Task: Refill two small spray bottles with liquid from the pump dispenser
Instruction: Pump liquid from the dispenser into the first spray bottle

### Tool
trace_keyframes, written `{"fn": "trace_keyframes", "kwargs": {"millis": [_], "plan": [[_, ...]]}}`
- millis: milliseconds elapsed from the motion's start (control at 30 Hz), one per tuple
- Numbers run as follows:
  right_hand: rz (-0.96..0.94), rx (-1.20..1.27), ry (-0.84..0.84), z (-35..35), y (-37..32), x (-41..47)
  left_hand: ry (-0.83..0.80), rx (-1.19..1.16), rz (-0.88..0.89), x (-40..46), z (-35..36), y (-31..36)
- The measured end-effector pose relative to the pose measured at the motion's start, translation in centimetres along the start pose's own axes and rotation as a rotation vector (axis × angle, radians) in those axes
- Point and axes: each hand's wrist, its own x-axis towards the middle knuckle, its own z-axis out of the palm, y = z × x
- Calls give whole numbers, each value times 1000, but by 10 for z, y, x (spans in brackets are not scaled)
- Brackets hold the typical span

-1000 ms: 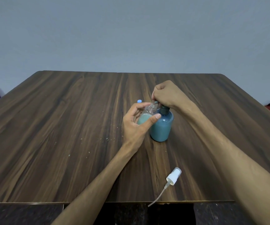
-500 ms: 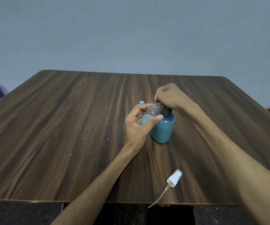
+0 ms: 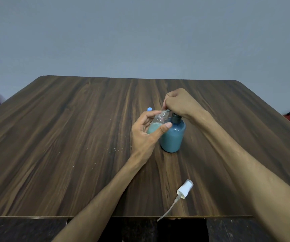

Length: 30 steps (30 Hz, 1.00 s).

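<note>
Head view: bench point(image 3: 71, 154) centre.
Left hand point(image 3: 147, 135): grips tilted spray bottle point(image 3: 156, 124), body partly hidden.
Right hand point(image 3: 179, 103): curled over pump dispenser point(image 3: 173, 137); pump head hidden.
Second bottle: only blue cap point(image 3: 149, 109) shows.

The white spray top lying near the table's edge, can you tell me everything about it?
The white spray top lies on its side on the brown wooden table, off its bottle. It looks plastic, with a clear cap over the nozzle end. Its thin, clear dip tube trails past the table's near edge. Neither hand touches it.
</note>
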Motion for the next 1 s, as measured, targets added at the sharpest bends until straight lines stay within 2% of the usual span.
{"fn": "trace_keyframes", "kwargs": {"millis": [600, 1000], "plan": [[-19, -17, 29, 0, 3, -1, -3, 24, 32, 0, 0, 0], [-15, -20, -18, 2, 2, -1, -6, 8, 18, 0, -1, -1]]}}
